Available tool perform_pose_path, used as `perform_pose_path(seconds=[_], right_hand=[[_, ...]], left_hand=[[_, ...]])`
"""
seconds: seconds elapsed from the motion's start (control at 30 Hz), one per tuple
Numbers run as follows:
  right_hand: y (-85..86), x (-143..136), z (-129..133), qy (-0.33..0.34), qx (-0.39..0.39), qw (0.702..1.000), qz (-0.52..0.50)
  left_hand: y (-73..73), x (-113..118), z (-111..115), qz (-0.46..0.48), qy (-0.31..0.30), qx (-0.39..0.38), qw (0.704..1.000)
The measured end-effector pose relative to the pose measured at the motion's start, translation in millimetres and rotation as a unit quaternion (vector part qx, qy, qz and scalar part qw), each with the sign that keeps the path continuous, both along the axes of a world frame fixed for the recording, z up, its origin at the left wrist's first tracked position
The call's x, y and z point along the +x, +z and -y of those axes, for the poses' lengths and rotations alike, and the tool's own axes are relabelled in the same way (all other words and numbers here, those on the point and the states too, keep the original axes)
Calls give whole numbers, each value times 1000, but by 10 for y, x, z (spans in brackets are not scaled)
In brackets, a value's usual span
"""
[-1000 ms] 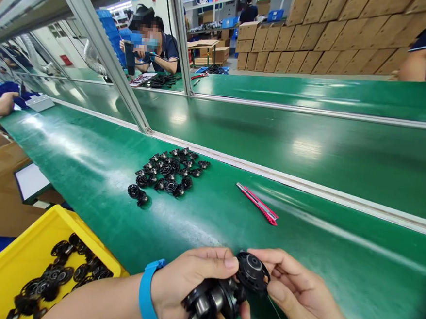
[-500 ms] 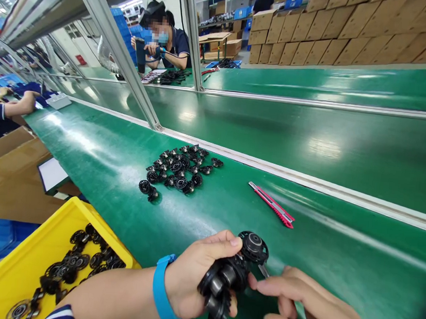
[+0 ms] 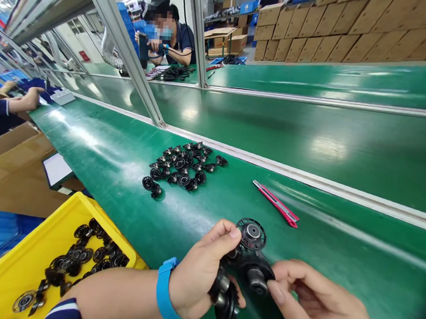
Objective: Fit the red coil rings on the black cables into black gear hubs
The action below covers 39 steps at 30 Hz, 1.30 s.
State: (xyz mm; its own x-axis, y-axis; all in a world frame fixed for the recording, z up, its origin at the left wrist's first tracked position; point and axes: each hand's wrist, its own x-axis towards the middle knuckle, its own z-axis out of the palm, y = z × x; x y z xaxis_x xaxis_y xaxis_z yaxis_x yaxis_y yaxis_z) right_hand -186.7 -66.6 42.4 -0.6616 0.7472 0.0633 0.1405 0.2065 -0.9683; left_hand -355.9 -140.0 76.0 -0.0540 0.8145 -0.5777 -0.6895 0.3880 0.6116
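Observation:
My left hand (image 3: 200, 270), with a blue band at the wrist, is closed round several black toothed wheel parts with metal hubs (image 3: 252, 231) above the green bench. My right hand (image 3: 320, 298) pinches the edge of one such part (image 3: 258, 274), its metal hub facing down, beside the others. A loose cluster of similar black parts (image 3: 183, 162) lies on the bench farther off. More of them (image 3: 71, 259) lie inside a yellow bin (image 3: 12, 257) at the lower left.
A red cutter knife (image 3: 276, 204) lies on the green bench (image 3: 337, 255) beyond my hands. Cardboard (image 3: 15, 175) and a blue crate stand at the left. A metal post (image 3: 128, 56) rises at the bench's back rail. Two people sit farther off, one opposite, one at left.
My right thumb and fingers have closed on one of the black parts, which has turned hub downward. The view has shifted slightly.

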Motion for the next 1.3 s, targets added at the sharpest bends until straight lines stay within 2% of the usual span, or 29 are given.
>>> perform_pose_path(seconds=[0.1, 0.2, 0.37, 0.5, 0.67, 0.9, 1.1, 1.17, 1.2, 1.3], right_hand=[[-12, 23, -43, -11, -118, 993, -14], [-45, 46, -63, -22, -186, 981, -44], [-56, 60, -68, -39, -190, 979, -64], [-52, 64, -68, -35, -195, 978, -61], [-33, 42, -55, -27, -236, 970, -58], [85, -13, 15, -15, -359, 932, -46], [113, -54, 15, 9, -443, 895, -53], [105, -25, -10, 1, -428, 902, -50], [99, 15, -21, -6, -390, 920, -47], [72, 235, -30, -27, -188, 981, -29]], left_hand=[[10, -3, 3, -31, -4, 11, 999], [-16, -2, 29, -69, -14, 67, 995], [-62, -7, 82, -162, -19, 165, 973], [-2, -8, 91, -186, -17, 220, 957], [26, -3, 88, -174, -27, 178, 968], [25, 12, 62, -35, -31, 87, 995], [44, 18, 46, -15, -47, 87, 995], [47, 6, 40, -20, -42, 88, 995], [51, -4, 35, -24, -38, 85, 995], [68, -41, 9, -41, -18, 69, 997]])
